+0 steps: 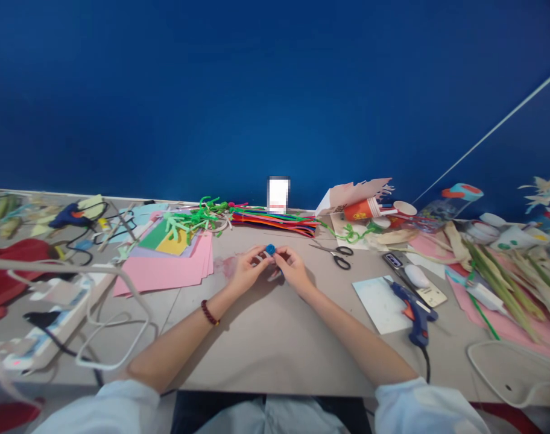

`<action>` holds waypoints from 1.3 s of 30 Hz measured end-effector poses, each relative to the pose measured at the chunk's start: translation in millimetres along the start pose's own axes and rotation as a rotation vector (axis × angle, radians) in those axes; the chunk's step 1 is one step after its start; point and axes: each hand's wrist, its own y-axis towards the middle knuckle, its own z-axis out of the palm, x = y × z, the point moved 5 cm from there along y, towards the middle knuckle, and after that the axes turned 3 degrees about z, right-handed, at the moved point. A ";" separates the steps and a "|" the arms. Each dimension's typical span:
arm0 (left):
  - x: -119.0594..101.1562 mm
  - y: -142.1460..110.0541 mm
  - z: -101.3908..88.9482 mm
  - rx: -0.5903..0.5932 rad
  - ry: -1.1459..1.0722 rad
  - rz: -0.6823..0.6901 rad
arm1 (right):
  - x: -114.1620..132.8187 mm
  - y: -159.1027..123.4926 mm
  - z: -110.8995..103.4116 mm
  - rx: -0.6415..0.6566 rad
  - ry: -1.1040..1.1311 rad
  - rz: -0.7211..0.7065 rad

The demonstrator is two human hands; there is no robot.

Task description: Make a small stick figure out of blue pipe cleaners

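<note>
1. A small blue curled piece is up between the two hands, over the middle of the tabletop.
2. The left hand has a narrow grip, with its fingertips pinching the blue piece.
3. The right hand has a narrow grip too, pinching the same piece from the other side.
4. Behind the hands lies a long bundle of pipe cleaners in many colors. Green bent ones are heaped to its left.
5. A red and orange paper cup lies on its side at the back, with white sticks poking out of its mouth.
6. Near it is a clear tub, tipped over, with an orange and blue top. There are little colored bits in it, too blurry to name.
7. Farther right is a white cup with green spots. I can't tell what is in it.
8. The white power strip on the left has plugs in it.
9. Black scissors lie near the right hand, and a blue glue gun lies farther right, partly on a pale sheet.
</note>
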 end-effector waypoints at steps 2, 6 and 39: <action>3.1 0.2 0.3 -0.015 -0.065 -0.041 | -6.3 2.4 5.5 0.094 0.175 0.135; 9.6 -0.3 0.9 -0.041 -0.250 -0.183 | -7.2 0.4 9.9 0.153 0.356 0.244; -8.6 -3.0 4.7 0.036 -0.322 -0.334 | 69.5 -0.7 -9.3 0.026 -0.425 -0.255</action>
